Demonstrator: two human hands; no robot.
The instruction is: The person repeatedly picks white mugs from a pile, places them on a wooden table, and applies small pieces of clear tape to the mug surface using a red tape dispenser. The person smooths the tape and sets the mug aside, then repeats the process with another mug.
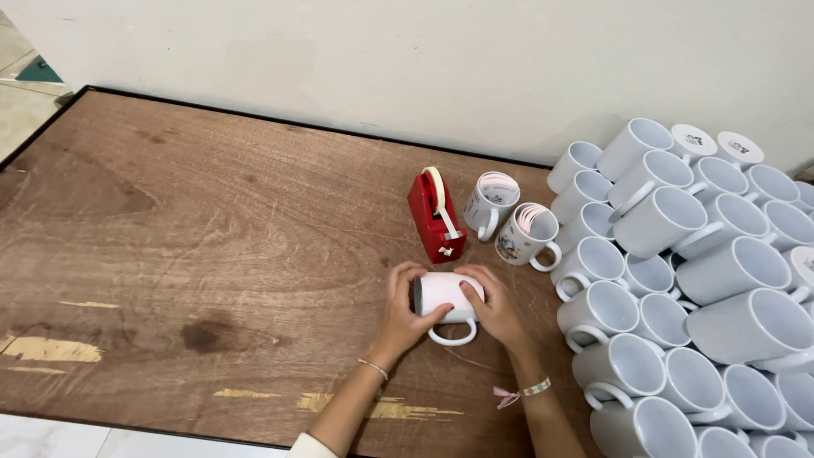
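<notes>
While sideways, white mug (444,294) between hands.

Glossy white ceramic mug (443,294), red plastic tape dispenser (432,216), worn, scuffed matt wooden table (170,220).

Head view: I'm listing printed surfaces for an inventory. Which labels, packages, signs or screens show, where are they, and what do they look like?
Two round labels on mug bottoms, top of the mug pile at right: white discs with small dark marks.
Printed mug right of the red tape dispenser: white, with a colourful picture low on its side.
Mug beside the dispenser: a faint print on its side, too small to tell.
No packages, signs or screens.
</notes>
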